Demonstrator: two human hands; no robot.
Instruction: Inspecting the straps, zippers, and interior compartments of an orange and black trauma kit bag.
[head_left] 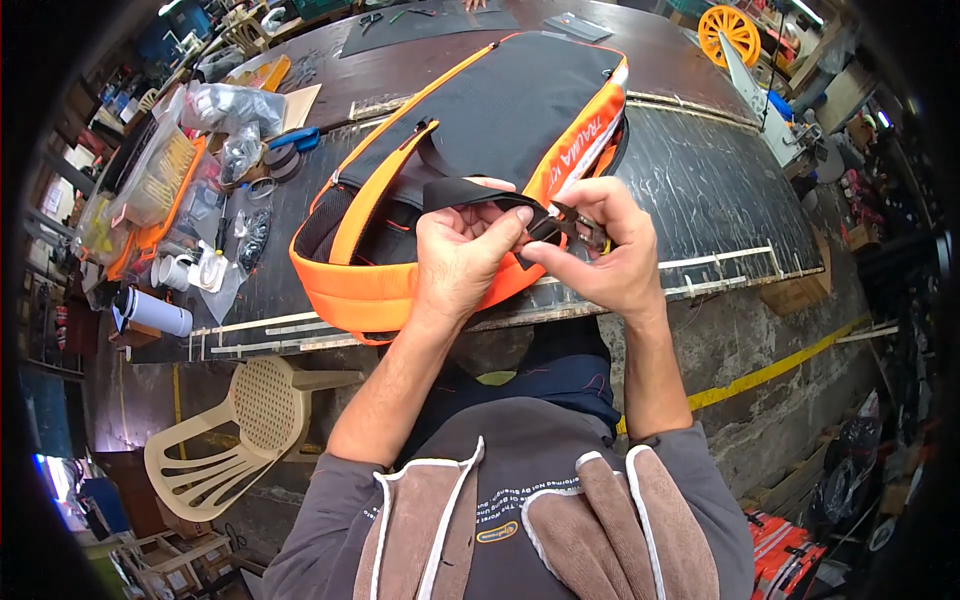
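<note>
On the table lies a black and orange backpack-style bag [497, 120] with padded orange shoulder straps [365, 290]. Above its near side, my left hand [462, 262] is closed on a black webbing strap [462, 192], pinching it between thumb and fingers. Close beside it, my right hand [605, 250] grips a small dark metal piece with a yellowish glint [583, 228], whose exact kind I cannot make out. That piece meets the strap's end at my left fingertips. The fingers partly hide where strap and metal piece touch.
At the left stand a clear plastic bin [160, 175], bagged parts, a tape roll [283, 162] and a white bottle [152, 312]. A sewing machine [765, 105] and a yellow wheel [729, 36] are at the far right. A beige plastic chair [265, 410] stands near the table's front edge.
</note>
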